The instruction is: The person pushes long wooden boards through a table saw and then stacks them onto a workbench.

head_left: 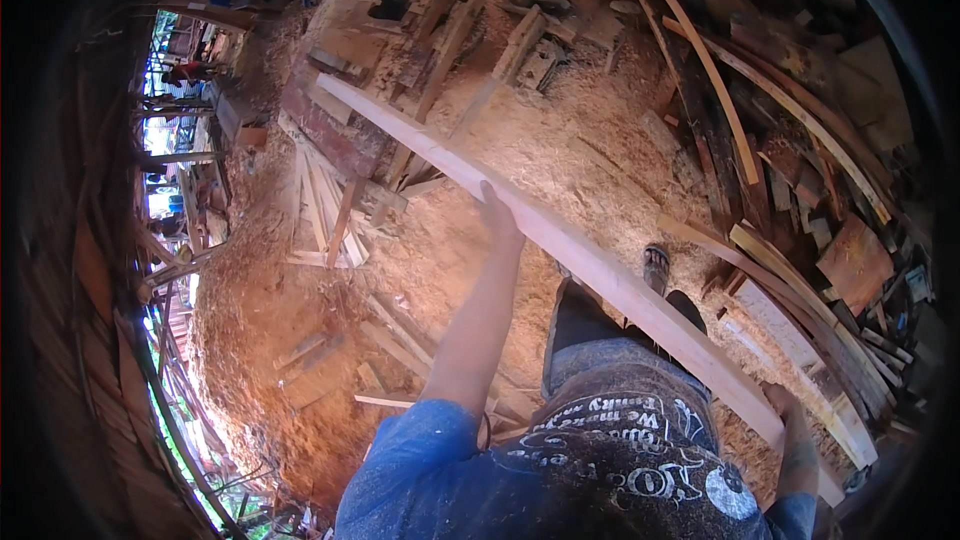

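A long, pale squared wooden beam (600, 265) slants across my front, from the far left down to the near right. My left hand (500, 215) grips it around the middle, thumb on the upper face and the other fingers hidden beneath. Closer to its near end, my right hand (780, 402) holds the beam's far-right edge, its fingers partly out of sight. The beam's far end lies over a reddish worktable (325, 125) or reaches just above it; I cannot tell whether they touch.
Sawdust (450, 280) covers the ground. Thin offcut strips (325, 205) lean by the worktable. Long curved-looking boards (715, 70) and a stack of planks (800, 310) lie along the right. Scrap blocks (540, 60) are scattered at the back. My sandalled foot (655, 265) stands beyond the beam.
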Demonstrator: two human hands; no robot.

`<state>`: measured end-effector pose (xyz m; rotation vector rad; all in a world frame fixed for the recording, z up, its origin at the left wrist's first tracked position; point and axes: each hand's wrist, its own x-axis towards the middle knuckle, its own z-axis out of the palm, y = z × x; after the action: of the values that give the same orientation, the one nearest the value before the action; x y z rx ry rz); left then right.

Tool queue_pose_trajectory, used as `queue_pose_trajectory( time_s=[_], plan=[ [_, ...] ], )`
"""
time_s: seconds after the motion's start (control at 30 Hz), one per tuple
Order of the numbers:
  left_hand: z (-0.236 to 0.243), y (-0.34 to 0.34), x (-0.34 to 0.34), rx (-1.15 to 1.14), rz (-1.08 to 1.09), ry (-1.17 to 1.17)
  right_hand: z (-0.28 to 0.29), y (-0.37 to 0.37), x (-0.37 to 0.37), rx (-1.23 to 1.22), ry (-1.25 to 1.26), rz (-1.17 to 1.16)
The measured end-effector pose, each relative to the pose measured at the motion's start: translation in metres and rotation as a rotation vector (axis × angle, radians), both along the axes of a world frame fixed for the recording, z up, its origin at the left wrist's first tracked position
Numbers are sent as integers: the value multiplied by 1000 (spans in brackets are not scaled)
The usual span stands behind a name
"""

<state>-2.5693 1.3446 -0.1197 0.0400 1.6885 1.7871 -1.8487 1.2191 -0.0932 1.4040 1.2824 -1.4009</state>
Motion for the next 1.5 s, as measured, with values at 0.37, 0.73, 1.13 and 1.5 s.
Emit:
queue_pose_trajectory(
  time_s=[0.37,0.73,1.13,1.5],
  plan=[
    [5,8,-15,-29,6,-29,-12,-1,-17,64,-70,-158],
    [-9,17,-61,-115,-8,79,-29,6,-51,-4,-109,-338],
    [-6,42,-102,-224,79,182,-36,33,-103,46,93,-100],
    [-17,57,-156,-185,94,288,-23,64,-178,71,146,153]
  ],
)
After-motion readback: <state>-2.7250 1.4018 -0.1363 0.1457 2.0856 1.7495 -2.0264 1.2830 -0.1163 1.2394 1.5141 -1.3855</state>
